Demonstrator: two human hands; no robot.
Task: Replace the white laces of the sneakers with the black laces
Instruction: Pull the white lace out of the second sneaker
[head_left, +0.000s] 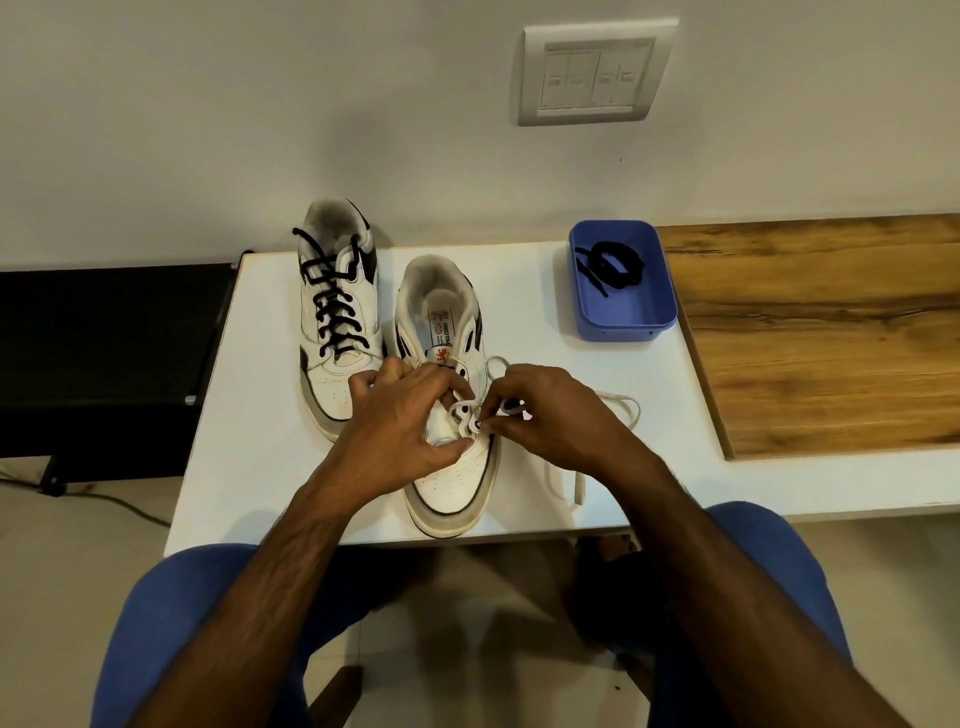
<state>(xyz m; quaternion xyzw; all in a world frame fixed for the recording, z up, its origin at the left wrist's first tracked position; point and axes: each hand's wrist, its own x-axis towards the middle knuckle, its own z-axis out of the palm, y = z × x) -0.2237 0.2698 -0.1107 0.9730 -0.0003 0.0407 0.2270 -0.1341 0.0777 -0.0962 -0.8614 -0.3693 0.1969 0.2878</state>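
Here the near sneaker (451, 483) sits at the worktop's (597, 364) front edge — left hand (402, 431) clasping its upper, right hand (540, 415) pinching the white lace (621, 410). A black lace (615, 265) lies coiled in the blue tray (631, 317) — well apart.

Two sneakers (395, 364) sat side by side on table (260, 467); box (623, 280) holding lace (615, 265) at two o'clock.

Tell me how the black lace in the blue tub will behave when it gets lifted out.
The black lace lies in a loose coil in the blue tub, so it is probably floppy and will uncoil and dangle when lifted. It looks thin, so likely very light, and the tub should stay put. Its free end trails over the tub floor and may drag over the rim.
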